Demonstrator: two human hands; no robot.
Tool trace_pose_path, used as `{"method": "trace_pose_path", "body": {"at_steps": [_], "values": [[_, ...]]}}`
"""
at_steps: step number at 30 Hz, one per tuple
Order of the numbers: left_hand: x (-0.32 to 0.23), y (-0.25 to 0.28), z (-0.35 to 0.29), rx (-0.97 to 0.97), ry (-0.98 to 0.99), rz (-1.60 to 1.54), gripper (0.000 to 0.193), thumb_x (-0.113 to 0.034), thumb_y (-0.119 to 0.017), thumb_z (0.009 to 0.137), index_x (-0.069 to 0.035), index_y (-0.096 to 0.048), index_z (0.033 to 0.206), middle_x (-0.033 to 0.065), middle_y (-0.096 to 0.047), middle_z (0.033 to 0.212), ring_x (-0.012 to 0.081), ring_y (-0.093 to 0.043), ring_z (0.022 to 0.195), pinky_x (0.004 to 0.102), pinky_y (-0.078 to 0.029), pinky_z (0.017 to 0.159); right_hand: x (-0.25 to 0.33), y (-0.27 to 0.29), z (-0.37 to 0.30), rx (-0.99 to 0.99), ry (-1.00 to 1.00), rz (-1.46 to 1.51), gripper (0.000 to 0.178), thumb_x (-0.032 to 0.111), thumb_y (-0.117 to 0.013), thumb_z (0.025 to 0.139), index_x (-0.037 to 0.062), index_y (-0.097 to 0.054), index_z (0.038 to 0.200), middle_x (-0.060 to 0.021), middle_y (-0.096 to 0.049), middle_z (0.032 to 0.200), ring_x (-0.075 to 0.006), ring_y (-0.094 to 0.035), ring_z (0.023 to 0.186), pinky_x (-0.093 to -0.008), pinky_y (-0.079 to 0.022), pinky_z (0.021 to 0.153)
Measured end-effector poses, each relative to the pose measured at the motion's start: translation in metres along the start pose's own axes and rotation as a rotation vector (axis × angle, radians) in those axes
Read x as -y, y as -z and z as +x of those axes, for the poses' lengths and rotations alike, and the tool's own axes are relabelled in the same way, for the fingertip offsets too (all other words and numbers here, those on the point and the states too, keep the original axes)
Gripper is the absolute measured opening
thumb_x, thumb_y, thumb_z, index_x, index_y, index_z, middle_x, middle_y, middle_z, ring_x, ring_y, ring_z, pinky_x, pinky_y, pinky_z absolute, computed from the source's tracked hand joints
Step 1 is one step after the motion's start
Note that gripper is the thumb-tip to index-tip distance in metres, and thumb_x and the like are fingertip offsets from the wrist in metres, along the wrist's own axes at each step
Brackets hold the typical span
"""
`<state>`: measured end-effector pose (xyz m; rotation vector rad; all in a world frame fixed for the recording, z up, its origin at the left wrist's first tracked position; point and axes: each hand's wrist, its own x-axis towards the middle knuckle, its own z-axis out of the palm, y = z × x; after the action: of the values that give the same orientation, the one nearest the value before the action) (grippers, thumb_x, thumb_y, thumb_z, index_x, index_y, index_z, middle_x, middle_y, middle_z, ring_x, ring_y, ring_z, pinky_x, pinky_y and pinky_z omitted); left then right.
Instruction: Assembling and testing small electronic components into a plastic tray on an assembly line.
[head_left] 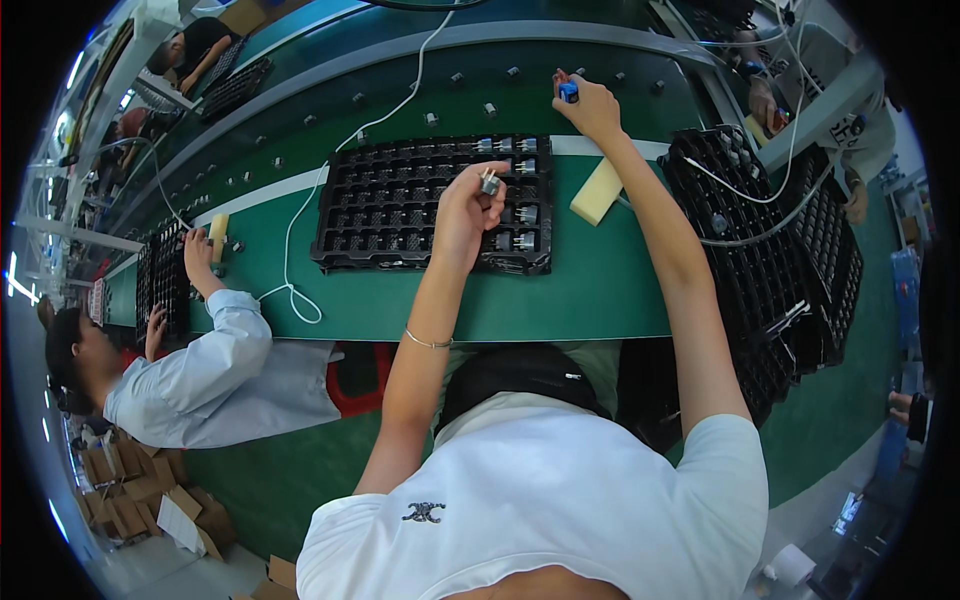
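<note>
My left hand (pixel 466 214) is above the right part of a black compartment tray (pixel 390 262). Its fingers are closed round a small silvery metal part with thin prongs (pixel 490 183). Several similar metal parts (pixel 523 241) sit in the tray's right-hand columns, while many pockets further left hold none. Stretched out beyond the tray, my right hand (pixel 596 108) reaches over the green conveyor belt. Its fingers are closed on a small blue object (pixel 569 92) with red beside it; the fingers hide its exact kind.
Small metal parts (pixel 432 119) stand spaced along the belt. A pale yellow block (pixel 597 192) lies right of the tray. Stacked black trays (pixel 745 240) crowd the right side. A white cable (pixel 290 235) crosses the green table. A co-worker (pixel 200 360) sits at left, hands at another tray.
</note>
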<state>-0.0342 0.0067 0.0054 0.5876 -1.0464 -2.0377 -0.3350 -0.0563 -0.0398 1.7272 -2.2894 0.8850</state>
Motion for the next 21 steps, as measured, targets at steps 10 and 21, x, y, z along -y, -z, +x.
{"method": "trace_pose_path", "body": {"at_steps": [10, 21], "values": [[0.0, -0.009, 0.005, -0.005, -0.117, 0.202, 0.024, -0.009, -0.061, 0.092, 0.0, -0.055, 0.113, 0.0128, -0.07, 0.098, 0.0058, -0.048, 0.061, 0.0182, -0.038, 0.052, 0.04, 0.038, -0.03, -0.162, 0.095, 0.368, 0.04, 0.031, -0.069, 0.083, 0.0027, -0.06, 0.11, -0.0147, -0.068, 0.078, -0.0276, -0.067, 0.066, -0.0344, -0.053, 0.06], [0.011, -0.039, -0.008, -0.006, -0.235, 0.44, 0.02, -0.001, -0.069, 0.086, 0.003, -0.065, 0.106, 0.0022, -0.066, 0.082, 0.0034, -0.055, 0.065, 0.0184, -0.046, 0.055, 0.095, 0.105, -0.131, 0.308, -0.4, 1.339, 0.027, 0.019, -0.07, 0.086, 0.003, -0.058, 0.105, -0.003, -0.063, 0.081, -0.0066, -0.058, 0.059, -0.0191, -0.043, 0.045]]}}
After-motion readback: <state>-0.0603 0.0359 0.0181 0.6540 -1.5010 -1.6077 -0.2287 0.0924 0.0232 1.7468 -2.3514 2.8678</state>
